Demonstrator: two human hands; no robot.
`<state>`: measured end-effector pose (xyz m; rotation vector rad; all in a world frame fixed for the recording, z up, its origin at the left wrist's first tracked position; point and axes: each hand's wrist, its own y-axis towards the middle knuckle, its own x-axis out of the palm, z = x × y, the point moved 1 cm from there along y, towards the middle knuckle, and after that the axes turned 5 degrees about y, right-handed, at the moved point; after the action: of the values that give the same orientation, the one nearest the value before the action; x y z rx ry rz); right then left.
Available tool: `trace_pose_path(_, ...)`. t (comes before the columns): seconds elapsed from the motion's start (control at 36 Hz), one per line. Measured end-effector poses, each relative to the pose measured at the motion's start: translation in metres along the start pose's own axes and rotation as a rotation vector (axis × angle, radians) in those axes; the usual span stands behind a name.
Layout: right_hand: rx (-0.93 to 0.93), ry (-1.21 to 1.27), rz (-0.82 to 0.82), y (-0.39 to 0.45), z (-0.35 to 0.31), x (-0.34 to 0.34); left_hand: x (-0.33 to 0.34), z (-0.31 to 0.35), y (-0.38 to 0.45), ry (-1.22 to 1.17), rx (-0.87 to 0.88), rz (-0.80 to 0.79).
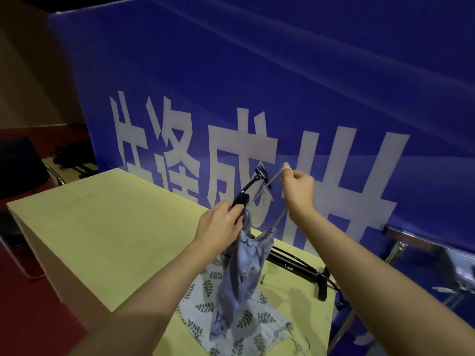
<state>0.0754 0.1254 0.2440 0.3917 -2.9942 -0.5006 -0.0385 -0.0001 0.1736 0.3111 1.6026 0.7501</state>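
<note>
1. The left hand (221, 223) grips a black stick (250, 185) at the mouth of a blue cloth bag (244, 268), which hangs down over the table (102, 227).
2. The right hand (298, 191) pinches the bag's cord (281, 217) and holds it raised and taut.
3. A leaf-patterned cloth (203, 307) lies under the bag.
4. A black tube (295, 265) lies just behind the cloth.
5. A blue banner (257, 86) stands behind the table.

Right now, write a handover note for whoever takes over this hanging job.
Left hand: grip closed on the black hanger and the top of the blue-grey garment.
Right hand: pinches the garment's thin strap, held taut.
Leaf-print cloth and a second hanger lie on the table.
Done: garment's top raised.
Left: probably loop the strap over the hanger's end.
</note>
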Motion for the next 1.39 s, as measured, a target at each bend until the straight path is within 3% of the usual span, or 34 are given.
trace_pose_path(0.11, -0.059, 0.014, -0.025, 0.000, -0.014, 0.003, -0.005, 0.002, 0.013, 0.023, -0.040, -0.018)
trace_pose_path(0.33, -0.305, -0.026, -0.049, 0.011, -0.053, 0.019, -0.008, 0.015, 0.035, 0.129, -0.072, -0.264)
trace_pose_path(0.44, -0.181, -0.026, -0.067, 0.015, -0.050, 0.026, -0.005, 0.019, 0.032, 0.157, -0.008, -0.267)
trace_pose_path(0.53, 0.046, 0.151, -0.112, 0.014, -0.050, 0.024, 0.001, 0.022, 0.026, 0.001, -0.069, -0.329)
trace_pose_path(0.64, -0.023, 0.178, -0.212, 0.011, -0.048, 0.017, 0.006, 0.023, 0.024, -0.350, -0.281, -0.397)
trace_pose_path(0.81, -0.081, 0.211, -0.280, 0.007, -0.050, 0.013, 0.002, 0.041, 0.029, -0.510, -0.251, -0.394)
trace_pose_path(1.08, -0.177, 0.230, -0.126, 0.001, -0.076, -0.013, -0.021, 0.073, 0.054, -0.315, -0.316, -0.407)
trace_pose_path(1.39, -0.184, 0.318, -0.034, -0.009, -0.104, -0.073, -0.048, 0.133, 0.061, 0.115, -0.054, -0.306)
